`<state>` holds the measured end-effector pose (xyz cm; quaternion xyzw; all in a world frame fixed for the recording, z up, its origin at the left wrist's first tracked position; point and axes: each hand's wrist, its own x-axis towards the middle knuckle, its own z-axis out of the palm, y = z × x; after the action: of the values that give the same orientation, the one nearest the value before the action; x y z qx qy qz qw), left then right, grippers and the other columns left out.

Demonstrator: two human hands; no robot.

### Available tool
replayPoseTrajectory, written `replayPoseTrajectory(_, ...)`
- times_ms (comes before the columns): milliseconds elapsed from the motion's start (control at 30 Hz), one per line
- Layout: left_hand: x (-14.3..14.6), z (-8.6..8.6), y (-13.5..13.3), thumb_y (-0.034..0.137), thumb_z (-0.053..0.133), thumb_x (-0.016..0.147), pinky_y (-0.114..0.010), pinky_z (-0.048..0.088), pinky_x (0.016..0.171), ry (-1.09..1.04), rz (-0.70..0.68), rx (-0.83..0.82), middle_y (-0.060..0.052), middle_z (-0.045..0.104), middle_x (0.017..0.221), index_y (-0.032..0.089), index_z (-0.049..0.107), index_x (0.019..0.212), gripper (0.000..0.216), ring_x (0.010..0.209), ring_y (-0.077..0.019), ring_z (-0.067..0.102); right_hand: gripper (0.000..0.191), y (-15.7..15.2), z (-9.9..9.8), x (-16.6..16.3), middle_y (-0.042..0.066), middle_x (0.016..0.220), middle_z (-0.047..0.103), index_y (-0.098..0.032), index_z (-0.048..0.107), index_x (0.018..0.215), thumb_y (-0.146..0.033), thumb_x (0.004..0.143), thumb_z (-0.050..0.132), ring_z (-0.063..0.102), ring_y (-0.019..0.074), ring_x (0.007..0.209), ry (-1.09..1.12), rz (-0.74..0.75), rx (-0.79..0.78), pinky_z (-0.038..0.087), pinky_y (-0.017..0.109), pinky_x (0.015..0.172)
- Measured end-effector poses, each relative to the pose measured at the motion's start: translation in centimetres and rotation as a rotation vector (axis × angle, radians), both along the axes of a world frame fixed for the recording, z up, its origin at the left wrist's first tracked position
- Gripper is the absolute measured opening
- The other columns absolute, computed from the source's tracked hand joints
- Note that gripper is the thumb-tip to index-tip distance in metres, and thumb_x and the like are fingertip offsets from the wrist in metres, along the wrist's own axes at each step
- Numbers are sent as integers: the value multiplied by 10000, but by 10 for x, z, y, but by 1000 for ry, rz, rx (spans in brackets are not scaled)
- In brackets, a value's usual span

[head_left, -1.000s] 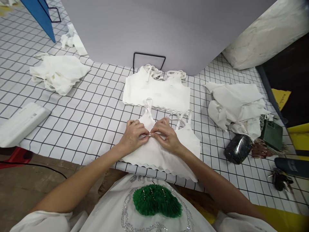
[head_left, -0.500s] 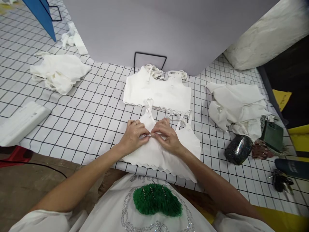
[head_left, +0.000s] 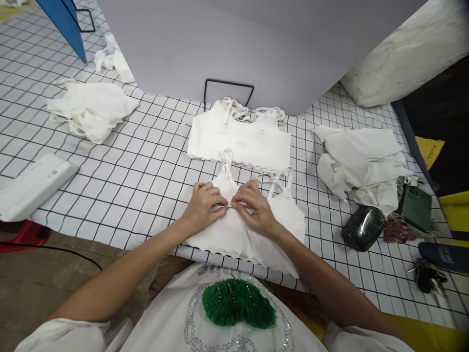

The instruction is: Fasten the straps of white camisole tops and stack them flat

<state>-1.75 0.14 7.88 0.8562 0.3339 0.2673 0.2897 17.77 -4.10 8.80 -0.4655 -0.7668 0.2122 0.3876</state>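
A white camisole-style bra top (head_left: 234, 237) with thin straps and a wavy hem lies at the table's front edge. My left hand (head_left: 205, 205) pinches its fabric near the middle of the neckline. Close beside it, my right hand (head_left: 254, 205) pinches the same spot, the fingertips of both hands almost meeting. Whatever small detail sits between the fingertips is too small to make out. Just beyond, a stack of white bra tops (head_left: 242, 139) lies flat with its straps at the far side.
White garments lie heaped at left (head_left: 93, 110) and at right (head_left: 362, 161). A white box (head_left: 36, 188) rests near the left front edge. A dark shiny case (head_left: 362, 227), a green phone (head_left: 415, 208) and keys (head_left: 428, 276) are at right. A grey panel (head_left: 249, 44) stands behind.
Almost nothing differs. Both hands keep their pinch on the bra top in the same place, and the whole view has shifted very slightly.
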Motion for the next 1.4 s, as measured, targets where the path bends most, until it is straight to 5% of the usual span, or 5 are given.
replayPoseTrajectory(1400, 1, -2, 0, 167, 651, 870, -380, 341, 799, -11, 12, 4, -2, 635, 681, 196, 728, 761, 137, 774, -194, 520, 124, -6, -2, -6, 47, 719, 597, -217, 615, 826, -175, 934, 570, 509, 240, 861, 34, -68, -36, 424, 429, 782)
